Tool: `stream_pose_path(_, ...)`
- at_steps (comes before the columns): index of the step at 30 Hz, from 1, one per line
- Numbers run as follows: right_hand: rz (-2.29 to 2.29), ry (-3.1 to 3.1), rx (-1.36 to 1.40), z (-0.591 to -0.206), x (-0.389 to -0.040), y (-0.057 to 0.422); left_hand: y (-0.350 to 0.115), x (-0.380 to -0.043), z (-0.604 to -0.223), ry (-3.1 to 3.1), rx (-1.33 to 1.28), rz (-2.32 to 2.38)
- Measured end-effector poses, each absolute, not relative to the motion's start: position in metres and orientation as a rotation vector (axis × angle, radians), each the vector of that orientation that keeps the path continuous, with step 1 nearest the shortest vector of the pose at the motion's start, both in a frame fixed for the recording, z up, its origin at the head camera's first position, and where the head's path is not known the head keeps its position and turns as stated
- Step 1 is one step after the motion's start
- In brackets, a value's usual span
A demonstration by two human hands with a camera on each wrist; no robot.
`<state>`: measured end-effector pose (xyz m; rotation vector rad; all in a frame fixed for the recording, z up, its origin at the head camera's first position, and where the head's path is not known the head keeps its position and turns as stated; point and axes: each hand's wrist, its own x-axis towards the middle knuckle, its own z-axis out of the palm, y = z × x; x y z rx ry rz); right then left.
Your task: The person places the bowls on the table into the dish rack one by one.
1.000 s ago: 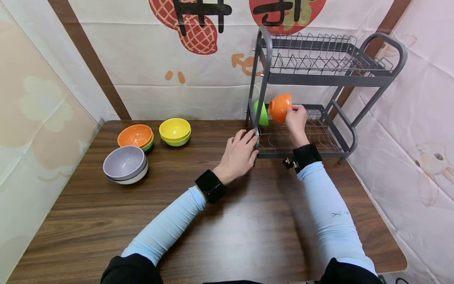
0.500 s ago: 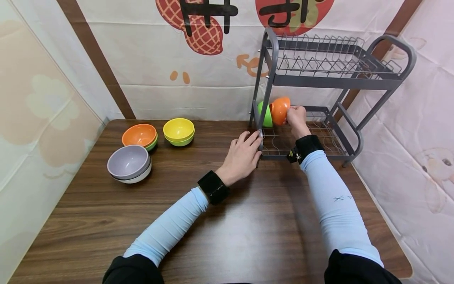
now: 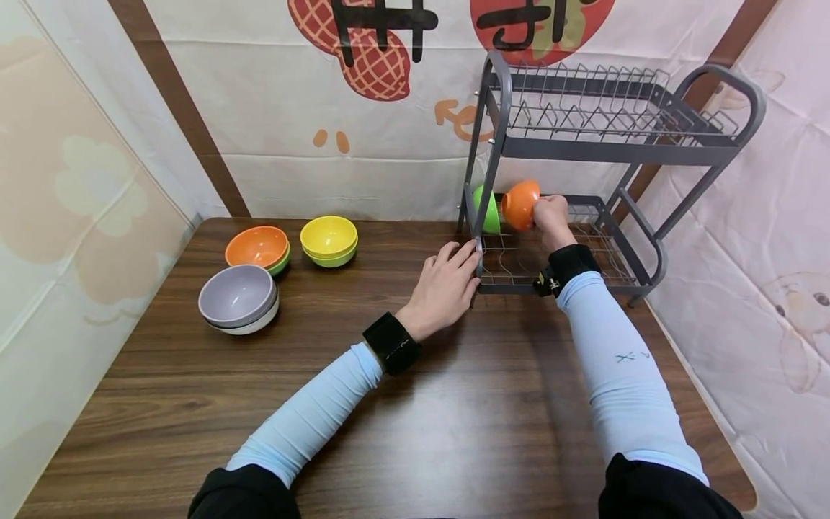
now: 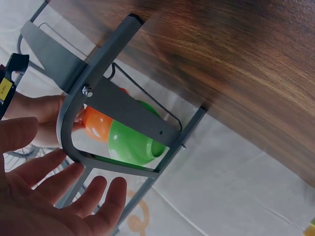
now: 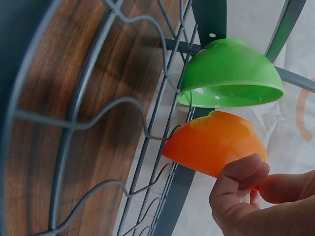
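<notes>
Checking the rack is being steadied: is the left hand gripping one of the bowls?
No. The left hand rests with straight fingers against the dish rack's front corner, while the right hand holds the orange bowl.

Open wire floor on the rack's lower shelf (image 3: pixel 583 249) right of the orange bowl (image 3: pixel 520 204); upper shelf (image 3: pixel 603 115) overhead, green bowl (image 3: pixel 486 209) and corner post (image 3: pixel 488 166) blocking left.

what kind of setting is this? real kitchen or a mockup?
Likely a staged mockup, not a real kitchen: printed cloth backdrop on the walls, a two-tier dish rack on a bare wooden table, and stacked plastic bowls. No sink or counter in view.
</notes>
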<state>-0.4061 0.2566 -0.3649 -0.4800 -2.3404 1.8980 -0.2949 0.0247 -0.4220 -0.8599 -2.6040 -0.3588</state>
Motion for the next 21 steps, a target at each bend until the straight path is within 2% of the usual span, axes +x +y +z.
stream_pose_path(21,1.731,-2.455,-0.420,-0.3747,-0.4046,0.2543,0.0254,-0.2934,-0.4214,-2.623,-0.863,-0.341)
